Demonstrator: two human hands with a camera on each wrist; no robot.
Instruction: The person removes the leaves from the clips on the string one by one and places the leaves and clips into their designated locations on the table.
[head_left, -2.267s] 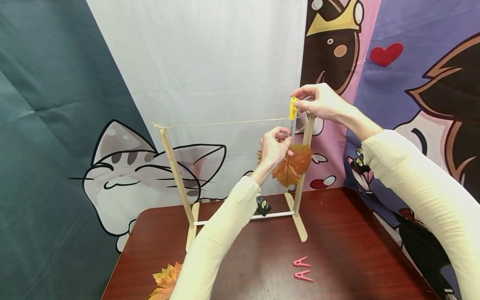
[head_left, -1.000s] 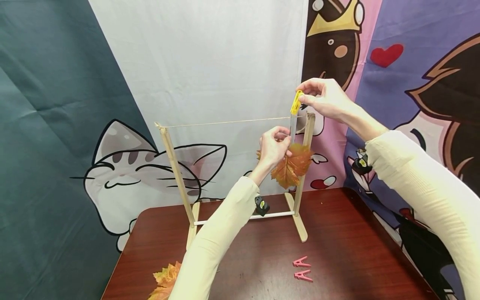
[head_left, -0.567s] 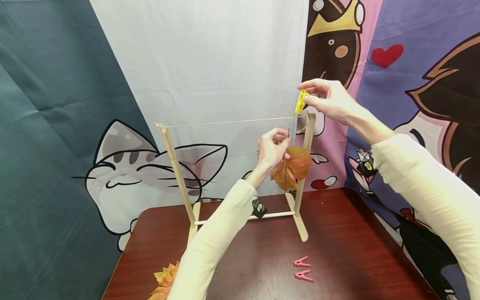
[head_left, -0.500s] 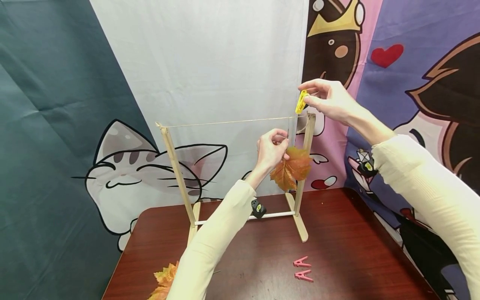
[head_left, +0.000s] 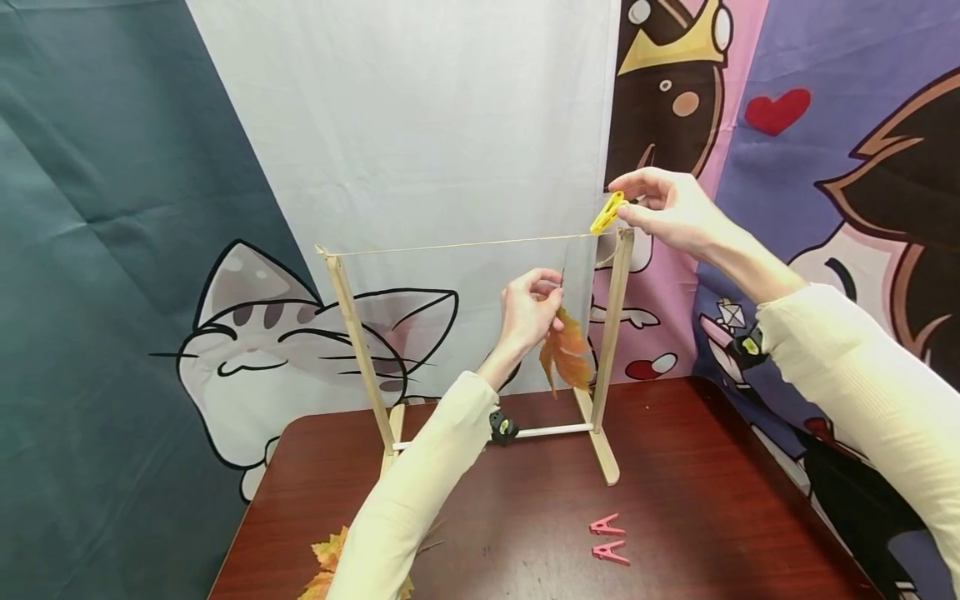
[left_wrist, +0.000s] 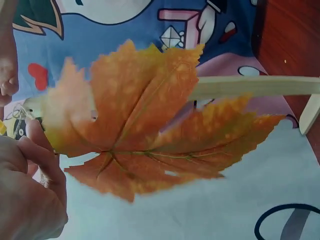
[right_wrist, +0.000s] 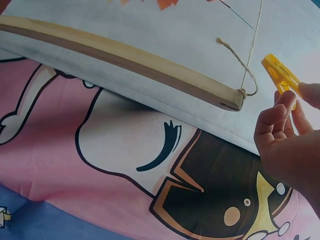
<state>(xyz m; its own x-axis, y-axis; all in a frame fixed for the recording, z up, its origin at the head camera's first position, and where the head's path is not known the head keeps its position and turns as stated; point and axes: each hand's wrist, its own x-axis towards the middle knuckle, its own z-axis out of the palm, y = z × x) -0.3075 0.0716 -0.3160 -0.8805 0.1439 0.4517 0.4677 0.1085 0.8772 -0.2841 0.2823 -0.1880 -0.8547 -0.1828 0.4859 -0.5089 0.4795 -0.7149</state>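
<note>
My left hand (head_left: 531, 310) pinches the stem of an orange maple leaf (head_left: 567, 354), which hangs below the fingers. The thin stem points up, its tip just under the string (head_left: 450, 244). In the left wrist view the leaf (left_wrist: 145, 135) spreads broad, its veins showing. My right hand (head_left: 678, 212) holds a yellow clothespin (head_left: 607, 212) between thumb and fingers, tilted, close by the string's right end. The right wrist view has the clothespin (right_wrist: 280, 75) beside the string (right_wrist: 254, 45), apart from the leaf stem (right_wrist: 237, 14).
The string runs between two wooden posts (head_left: 611, 333) of a stand with a white crossbar (head_left: 555, 431). Two pink clothespins (head_left: 609, 552) lie on the dark red table (head_left: 525, 517). More autumn leaves (head_left: 324, 567) lie partly behind my left sleeve. Printed cloth hangs behind.
My left hand has moved left and down, and the leaf has turned nearly edge-on in the head view. My right hand has shifted right, and the yellow clothespin has tilted away from the stem.
</note>
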